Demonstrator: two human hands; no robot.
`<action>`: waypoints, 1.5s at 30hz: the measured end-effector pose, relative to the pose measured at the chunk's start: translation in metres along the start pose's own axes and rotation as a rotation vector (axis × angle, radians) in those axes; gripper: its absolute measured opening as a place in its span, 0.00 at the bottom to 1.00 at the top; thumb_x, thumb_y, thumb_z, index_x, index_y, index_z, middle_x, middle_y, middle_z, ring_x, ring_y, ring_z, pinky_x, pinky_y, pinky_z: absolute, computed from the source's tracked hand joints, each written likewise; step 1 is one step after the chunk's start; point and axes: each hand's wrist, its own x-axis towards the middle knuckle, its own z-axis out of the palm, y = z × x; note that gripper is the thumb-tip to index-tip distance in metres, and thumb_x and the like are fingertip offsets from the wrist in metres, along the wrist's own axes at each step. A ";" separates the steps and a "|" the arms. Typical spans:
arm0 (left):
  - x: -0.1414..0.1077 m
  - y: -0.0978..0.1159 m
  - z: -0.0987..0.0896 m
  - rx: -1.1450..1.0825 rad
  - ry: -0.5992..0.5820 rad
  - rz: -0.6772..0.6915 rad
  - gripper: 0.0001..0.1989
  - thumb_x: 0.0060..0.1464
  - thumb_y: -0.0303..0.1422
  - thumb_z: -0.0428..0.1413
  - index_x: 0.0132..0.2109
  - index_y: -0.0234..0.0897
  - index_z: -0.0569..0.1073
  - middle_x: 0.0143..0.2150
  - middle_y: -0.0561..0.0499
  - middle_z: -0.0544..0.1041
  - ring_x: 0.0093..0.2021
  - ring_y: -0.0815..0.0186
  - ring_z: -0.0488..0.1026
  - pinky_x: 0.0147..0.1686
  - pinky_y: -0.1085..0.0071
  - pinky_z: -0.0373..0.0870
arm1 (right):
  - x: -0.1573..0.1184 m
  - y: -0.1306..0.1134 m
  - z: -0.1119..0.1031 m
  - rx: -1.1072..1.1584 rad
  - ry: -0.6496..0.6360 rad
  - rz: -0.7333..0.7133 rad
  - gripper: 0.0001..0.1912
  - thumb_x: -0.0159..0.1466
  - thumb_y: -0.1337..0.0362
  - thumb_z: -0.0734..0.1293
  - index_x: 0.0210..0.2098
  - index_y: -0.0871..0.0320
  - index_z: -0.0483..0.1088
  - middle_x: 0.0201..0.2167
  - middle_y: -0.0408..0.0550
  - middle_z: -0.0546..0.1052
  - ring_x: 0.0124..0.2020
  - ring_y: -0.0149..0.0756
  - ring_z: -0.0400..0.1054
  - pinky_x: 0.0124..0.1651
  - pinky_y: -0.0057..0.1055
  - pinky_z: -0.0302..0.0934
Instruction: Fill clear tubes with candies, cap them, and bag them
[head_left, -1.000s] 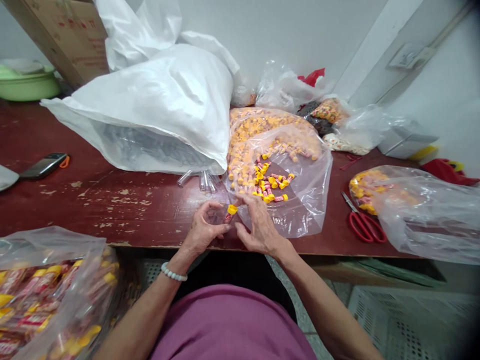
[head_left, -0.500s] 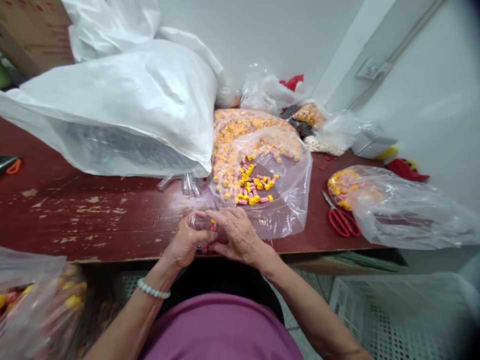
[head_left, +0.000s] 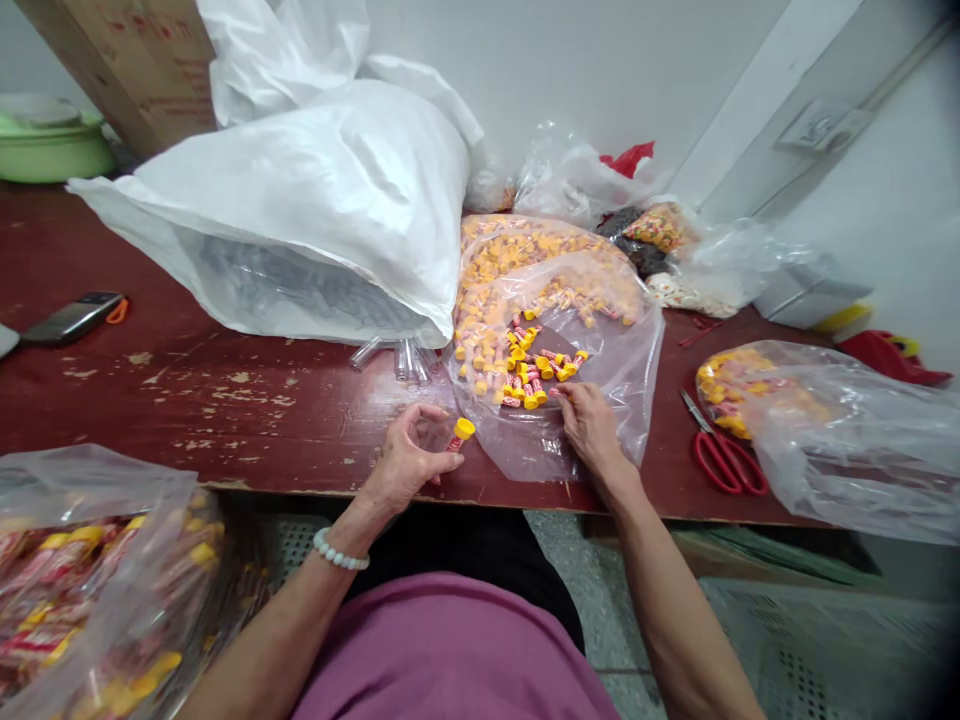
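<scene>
My left hand [head_left: 409, 455] is closed around a small yellow-capped tube [head_left: 463, 430] with a red label, just above the table's front edge. Clear plastic shows faintly between its fingers, but its shape is hard to make out. At the mouth of a clear plastic bag [head_left: 637, 400], my right hand [head_left: 592, 430] pinches a small red-and-white tube [head_left: 556, 392]. Beside those fingertips, several similar yellow-capped tubes [head_left: 530, 397] lie loose on the bag's plastic. Many more fill the back of the bag. Several empty clear tubes [head_left: 405, 362] lie left of it.
A large white sack [head_left: 337, 180] of clear tubes stands at the back left. Red-handled scissors [head_left: 727, 462] and another bag [head_left: 847, 440] lie to the right. A phone-like device [head_left: 75, 318] sits far left. A bag of larger yellow-capped tubes [head_left: 67, 560] is at the lower left.
My hands were together at the table edge around a clear piece. My right hand has moved right and forward to the small tubes; the left now shows a yellow-capped tube. The view has shifted left.
</scene>
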 end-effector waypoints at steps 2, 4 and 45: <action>0.000 -0.001 0.003 0.079 0.013 0.078 0.23 0.32 0.26 0.66 0.38 0.36 0.67 0.30 0.54 0.74 0.27 0.70 0.70 0.22 0.77 0.66 | 0.000 -0.032 -0.013 0.145 0.072 -0.022 0.11 0.65 0.62 0.60 0.42 0.57 0.71 0.39 0.52 0.74 0.42 0.40 0.67 0.46 0.40 0.64; 0.000 -0.002 0.007 0.139 0.017 0.170 0.21 0.32 0.25 0.65 0.37 0.36 0.68 0.30 0.54 0.73 0.29 0.69 0.71 0.28 0.75 0.68 | 0.000 -0.065 -0.025 0.291 0.040 -0.099 0.10 0.65 0.64 0.61 0.44 0.54 0.70 0.40 0.50 0.74 0.43 0.37 0.68 0.47 0.38 0.64; -0.014 -0.002 0.012 -0.354 -0.187 -0.189 0.22 0.28 0.20 0.64 0.36 0.34 0.68 0.27 0.54 0.75 0.26 0.70 0.71 0.27 0.74 0.68 | -0.047 -0.121 0.007 0.281 -0.208 -0.390 0.47 0.50 0.59 0.72 0.63 0.55 0.46 0.56 0.56 0.62 0.58 0.49 0.54 0.58 0.49 0.54</action>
